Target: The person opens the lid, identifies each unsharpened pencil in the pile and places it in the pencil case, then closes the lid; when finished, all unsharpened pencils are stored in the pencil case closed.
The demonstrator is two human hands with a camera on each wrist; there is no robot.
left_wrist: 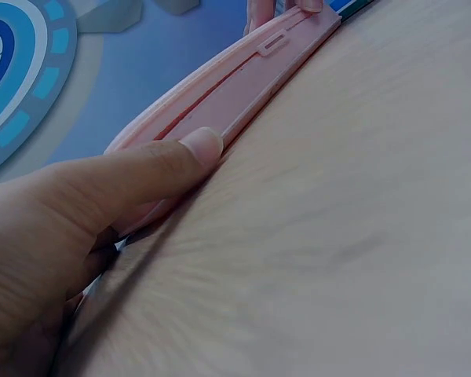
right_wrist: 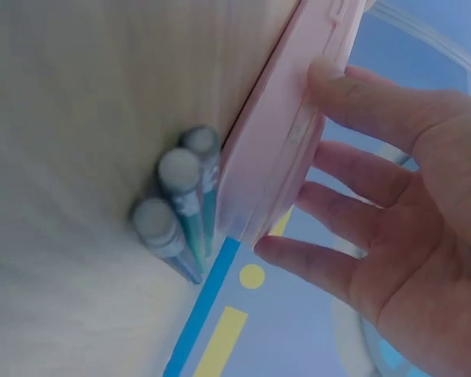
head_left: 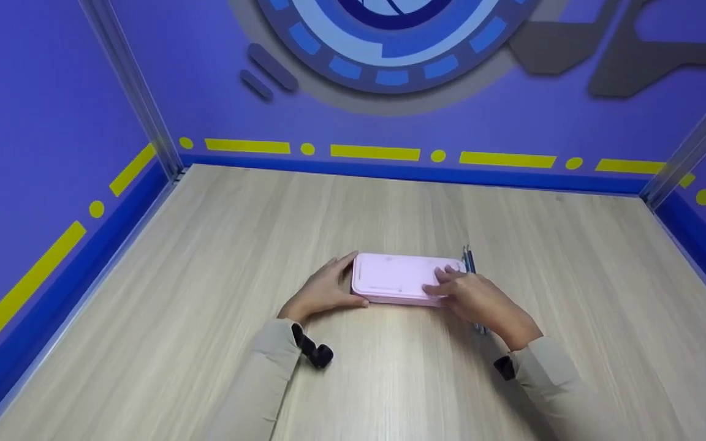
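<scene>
A closed pink pencil case (head_left: 393,275) lies flat on the wooden table. At its left end, my left hand (head_left: 325,288) grips the case, the thumb along the front side and the other fingers round the far corner. The left wrist view shows that thumb (left_wrist: 196,149) against the case's side, below the lid seam. My right hand (head_left: 478,297) rests on the right end of the lid, its fingers fairly straight and spread. In the right wrist view its thumb touches the lid's front edge. Three pencils (right_wrist: 180,177) lie beside the case's right end, partly hidden by my right hand in the head view.
The light wooden table (head_left: 255,220) stretches out on all sides of the case. Blue panels (head_left: 383,131) with yellow marks stand along its back, left and right edges. Metal posts (head_left: 138,92) rise at the back corners.
</scene>
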